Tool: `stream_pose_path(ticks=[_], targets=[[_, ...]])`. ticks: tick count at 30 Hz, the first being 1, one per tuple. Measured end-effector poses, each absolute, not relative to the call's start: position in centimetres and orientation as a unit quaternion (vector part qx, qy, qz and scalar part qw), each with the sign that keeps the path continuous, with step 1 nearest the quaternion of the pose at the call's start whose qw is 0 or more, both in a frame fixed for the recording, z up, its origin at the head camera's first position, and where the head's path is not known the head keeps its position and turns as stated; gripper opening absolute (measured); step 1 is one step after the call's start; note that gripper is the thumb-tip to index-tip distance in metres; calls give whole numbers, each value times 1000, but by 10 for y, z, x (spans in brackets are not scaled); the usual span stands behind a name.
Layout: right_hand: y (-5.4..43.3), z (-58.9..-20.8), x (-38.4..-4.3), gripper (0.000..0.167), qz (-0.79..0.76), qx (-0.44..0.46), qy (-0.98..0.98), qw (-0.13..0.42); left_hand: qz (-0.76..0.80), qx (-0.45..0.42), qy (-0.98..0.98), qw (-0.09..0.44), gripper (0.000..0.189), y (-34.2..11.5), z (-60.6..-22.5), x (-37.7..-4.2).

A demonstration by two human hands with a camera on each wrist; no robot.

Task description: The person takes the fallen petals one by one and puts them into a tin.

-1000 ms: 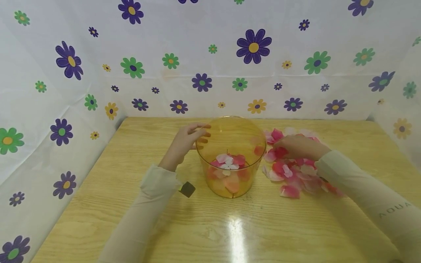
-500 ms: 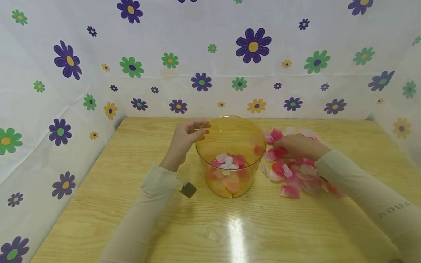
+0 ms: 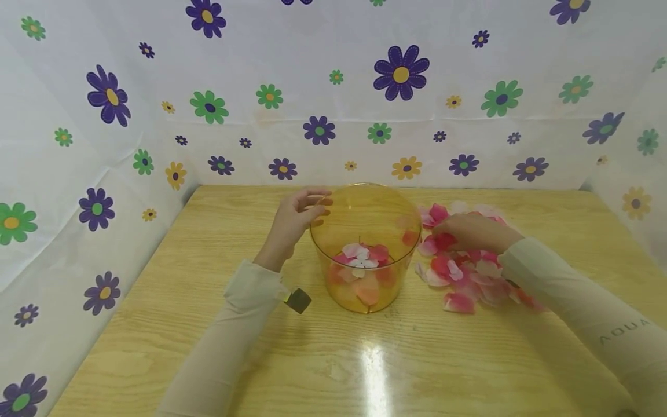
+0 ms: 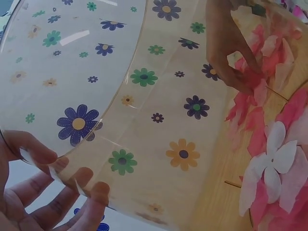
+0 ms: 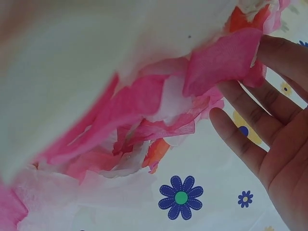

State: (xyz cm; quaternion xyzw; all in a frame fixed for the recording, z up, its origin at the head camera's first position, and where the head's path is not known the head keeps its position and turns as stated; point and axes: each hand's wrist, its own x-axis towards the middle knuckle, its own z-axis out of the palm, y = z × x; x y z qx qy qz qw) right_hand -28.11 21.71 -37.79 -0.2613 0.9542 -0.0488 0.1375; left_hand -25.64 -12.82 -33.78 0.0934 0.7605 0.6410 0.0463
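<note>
A transparent amber plastic bucket point(image 3: 339, 284) stands upright on the wooden table, with pink, white and peach fabric petals point(image 3: 367, 289) at its bottom. My left hand point(image 3: 289, 226) holds the bucket's rim at the left; in the left wrist view the thumb and fingertips point(image 4: 98, 190) lie along the edge. To the bucket's right is a loose heap of petals point(image 3: 490, 284) in pinks, reds and whites. My right hand point(image 3: 471, 231) reaches into the heap's far left part. In the right wrist view its thumb and fingers point(image 5: 238, 94) pinch a pink petal point(image 5: 221, 60).
A small dark square piece point(image 3: 299, 301) hangs by the left cuff. Behind the wooden table point(image 3: 312, 365) and along its sides hangs a white sheet point(image 3: 344, 35) printed with flowers. The right forearm point(image 3: 578, 301) crosses over the near right edge of the petal heap.
My left hand has shifted slightly left, its thumb and fingers drawing closer together at the bucket's rim. My right hand stays in nearly the same place at the petals.
</note>
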Motion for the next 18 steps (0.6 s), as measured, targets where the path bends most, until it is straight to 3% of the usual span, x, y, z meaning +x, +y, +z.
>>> stream_pose_path(ticks=[18], targets=[[213,-376,-281,38,-51,-241,960,134,597,60,794,94,34,-130,-330,-253]])
